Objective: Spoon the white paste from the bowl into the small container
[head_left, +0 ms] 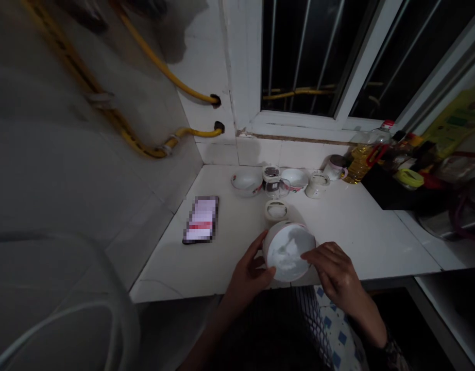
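My left hand (255, 270) is closed around the left side of a white bowl (272, 245), thumb at the rim, fingers on the outside. The bowl is tilted so its inside faces me, above the counter's front edge. A whitish patch (286, 256) shows in it, too blurred to name. At the bowl's right rim my right hand (336, 273) is closed in a pinch, fingertips reaching over the inside. What it pinches is too small to make out. Just behind the bowl stands a small jar (276, 210) with whitish contents.
A lit phone (201, 219) lies on the white counter (230, 257) at left. Along the wall stand two bowls (247, 183) (295, 179), a dark-filled jar (271, 175), a pale jar (318, 184), a mug (335, 167) and an oil bottle (361, 159). Yellow pipes (145, 147) run along the left wall.
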`<state>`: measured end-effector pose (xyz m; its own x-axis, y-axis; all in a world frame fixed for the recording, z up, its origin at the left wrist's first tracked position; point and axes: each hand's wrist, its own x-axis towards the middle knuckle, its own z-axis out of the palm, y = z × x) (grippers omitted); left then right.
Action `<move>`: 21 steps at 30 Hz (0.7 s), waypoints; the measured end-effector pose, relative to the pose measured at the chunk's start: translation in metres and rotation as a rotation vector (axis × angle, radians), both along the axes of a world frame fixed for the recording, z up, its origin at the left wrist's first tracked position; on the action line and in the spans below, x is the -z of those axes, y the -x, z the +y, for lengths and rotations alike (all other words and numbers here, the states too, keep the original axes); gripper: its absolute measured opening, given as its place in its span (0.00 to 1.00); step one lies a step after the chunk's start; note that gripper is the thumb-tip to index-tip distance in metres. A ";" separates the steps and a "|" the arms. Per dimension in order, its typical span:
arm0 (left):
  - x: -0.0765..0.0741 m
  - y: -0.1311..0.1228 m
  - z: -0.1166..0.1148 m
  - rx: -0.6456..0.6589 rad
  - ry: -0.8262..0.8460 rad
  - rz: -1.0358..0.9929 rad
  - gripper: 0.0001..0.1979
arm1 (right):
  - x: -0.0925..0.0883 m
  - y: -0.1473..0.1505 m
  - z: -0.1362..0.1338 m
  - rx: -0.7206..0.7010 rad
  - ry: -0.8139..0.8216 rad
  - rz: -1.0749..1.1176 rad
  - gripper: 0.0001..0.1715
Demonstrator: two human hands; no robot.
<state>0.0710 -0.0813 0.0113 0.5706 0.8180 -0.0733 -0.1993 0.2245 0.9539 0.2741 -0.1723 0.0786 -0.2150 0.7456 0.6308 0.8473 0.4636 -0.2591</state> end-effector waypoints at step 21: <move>-0.004 -0.009 -0.012 -0.204 -0.049 0.059 0.40 | 0.040 0.035 -0.010 0.395 0.387 1.082 0.20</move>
